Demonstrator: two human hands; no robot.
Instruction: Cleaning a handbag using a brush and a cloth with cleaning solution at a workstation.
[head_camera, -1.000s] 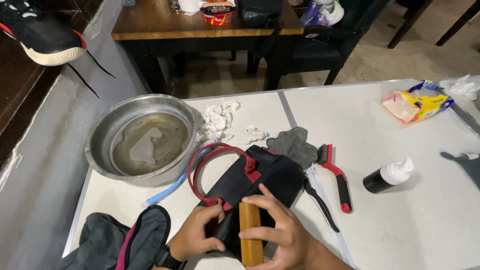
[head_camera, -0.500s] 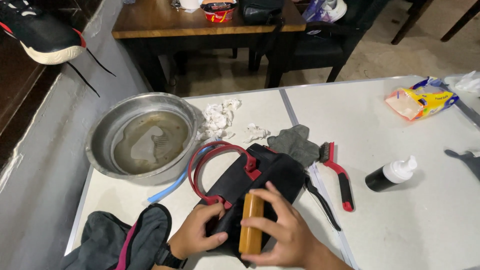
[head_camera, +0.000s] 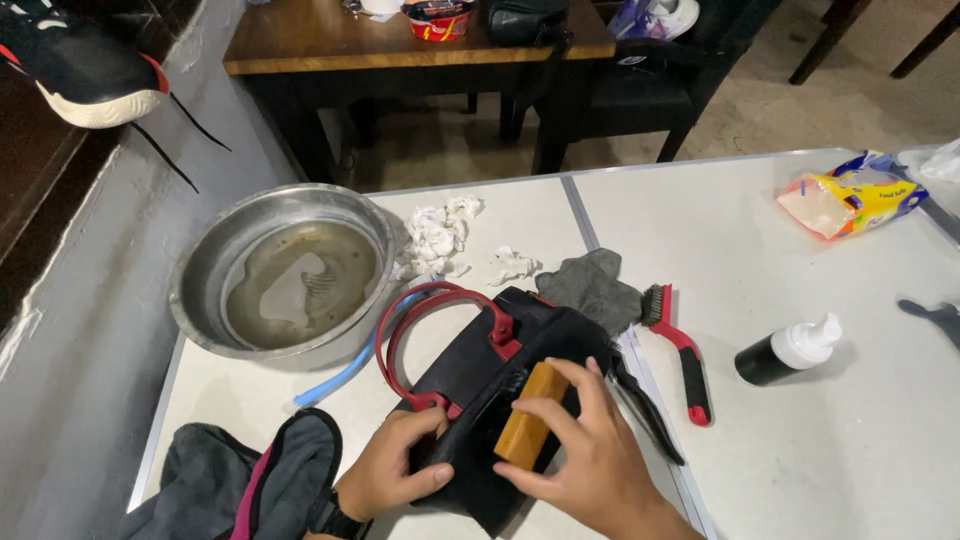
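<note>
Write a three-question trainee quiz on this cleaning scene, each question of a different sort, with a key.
1. True or false: the right hand holds a wooden-backed brush against the black handbag with red handles.
2. Multiple choice: what lies in the round metal basin? A dry sand; B murky water; C folded towels.
3. Fill in: the left hand steadies the handbag at its ____ edge.

Key:
1. True.
2. B.
3. Near; the fingers sit just below a red handle's base. A red-handled wire brush and a black bottle with white cap lie untouched on the white table.
</note>
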